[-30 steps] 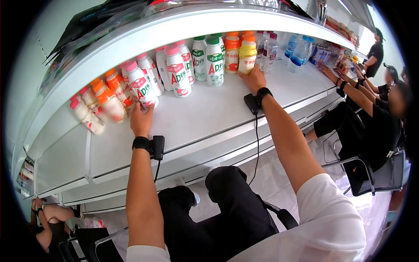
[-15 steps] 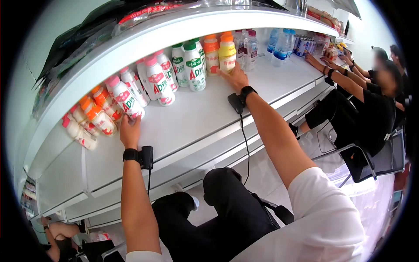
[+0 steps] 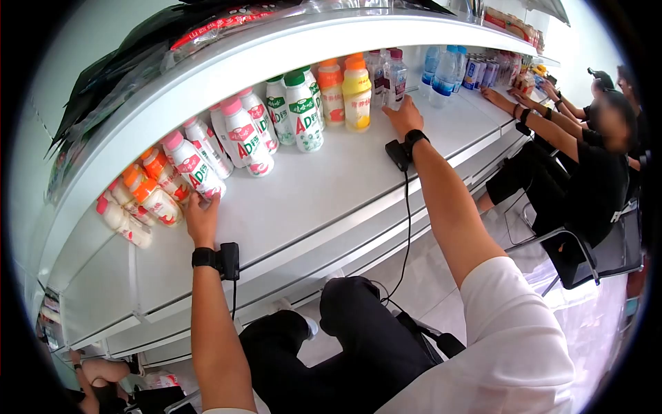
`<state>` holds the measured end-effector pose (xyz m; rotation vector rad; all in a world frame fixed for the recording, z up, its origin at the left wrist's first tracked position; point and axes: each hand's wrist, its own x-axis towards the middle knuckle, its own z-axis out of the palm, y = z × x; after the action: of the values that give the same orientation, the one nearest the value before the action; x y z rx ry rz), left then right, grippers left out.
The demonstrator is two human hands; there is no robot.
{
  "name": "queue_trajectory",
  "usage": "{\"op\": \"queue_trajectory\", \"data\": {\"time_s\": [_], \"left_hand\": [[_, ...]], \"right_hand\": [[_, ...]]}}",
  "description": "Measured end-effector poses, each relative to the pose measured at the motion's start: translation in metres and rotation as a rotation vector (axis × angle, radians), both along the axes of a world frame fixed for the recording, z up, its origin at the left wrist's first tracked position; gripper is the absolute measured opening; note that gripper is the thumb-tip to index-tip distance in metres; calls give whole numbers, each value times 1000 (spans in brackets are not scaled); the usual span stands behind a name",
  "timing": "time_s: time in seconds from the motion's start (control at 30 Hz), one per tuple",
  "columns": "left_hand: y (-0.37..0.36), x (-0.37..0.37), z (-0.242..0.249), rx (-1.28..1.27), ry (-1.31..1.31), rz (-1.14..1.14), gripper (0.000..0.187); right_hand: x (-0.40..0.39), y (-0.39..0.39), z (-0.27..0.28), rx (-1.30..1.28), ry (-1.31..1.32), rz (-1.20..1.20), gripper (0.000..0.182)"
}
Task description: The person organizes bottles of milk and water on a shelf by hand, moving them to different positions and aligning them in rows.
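Moved rightward, the right hand (image 3: 404,119) pinches a clear maroon-capped plastic bottle (image 3: 396,77) at upper centre, the left hand (image 3: 202,221) a white pink-capped bottle (image 3: 193,165).

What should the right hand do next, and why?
I think the right hand should gently close its fingers around the low part of the clear bottle with the dark red cap. Its fingertips are right by that bottle's base, though I can't tell if they touch it. The bottle stands upright, so a soft, steady squeeze might help stop it tipping.
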<state>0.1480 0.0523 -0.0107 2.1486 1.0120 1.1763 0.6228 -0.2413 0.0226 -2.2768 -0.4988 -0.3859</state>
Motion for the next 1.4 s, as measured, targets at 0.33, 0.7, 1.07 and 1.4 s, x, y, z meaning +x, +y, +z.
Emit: {"op": "queue_trajectory", "data": {"time_s": [0.33, 0.7, 1.07, 1.4], "left_hand": [[0, 1, -1, -8, 5, 14, 41], [4, 0, -5, -3, 1, 8, 44], [5, 0, -8, 11, 2, 20, 44], [1, 0, -3, -1, 12, 31, 45]], "right_hand": [[0, -5, 1, 121, -25, -426, 66], [4, 0, -2, -62, 10, -167, 61], [4, -5, -5, -4, -1, -94, 67], [7, -5, -6, -88, -57, -117, 81]]}}
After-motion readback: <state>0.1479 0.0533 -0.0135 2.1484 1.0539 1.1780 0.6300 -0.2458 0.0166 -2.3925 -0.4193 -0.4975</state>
